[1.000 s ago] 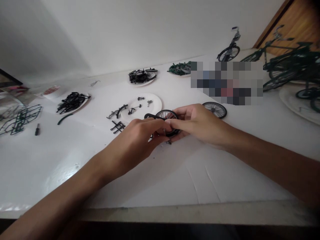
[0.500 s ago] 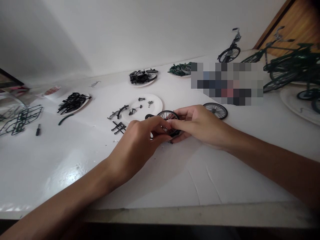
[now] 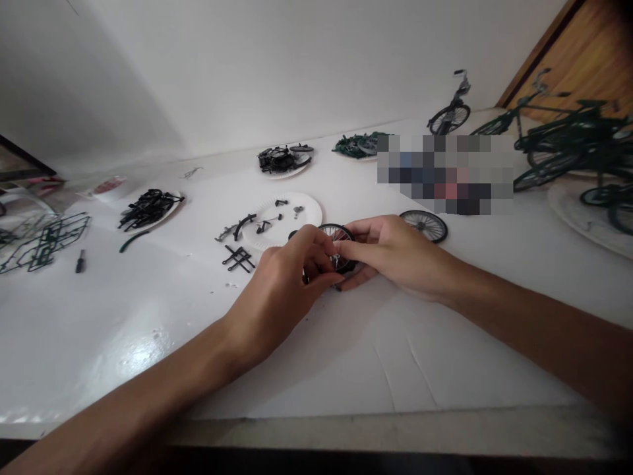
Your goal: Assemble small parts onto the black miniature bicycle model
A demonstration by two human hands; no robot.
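A small black spoked toy bicycle wheel [image 3: 345,235] is held upright between both hands, just above the white tabletop. My right hand [image 3: 390,254] is closed round its right side, thumb across the spokes. My left hand [image 3: 291,284] closes on the wheel's left side near the hub; a dark part shows behind its knuckles, too covered to name. A second spoked wheel [image 3: 424,226] lies flat beyond my right hand. Just past my left hand is a white paper plate [image 3: 311,208] with small black and grey parts, and a black crossed piece [image 3: 239,258] lies beside it.
Plates with black parts [image 3: 151,210], more black parts [image 3: 281,160] and green parts [image 3: 359,145] stand farther back. Green frame pieces [image 3: 54,241] and a screwdriver [image 3: 80,262] lie left. Assembled toy bicycles [image 3: 558,132] stand right, beside a blurred patch.
The view has shifted slightly, so the things on the table sit a little lower. Both hands keep hold of the wheel, with the left fingers shifted slightly at its hub.
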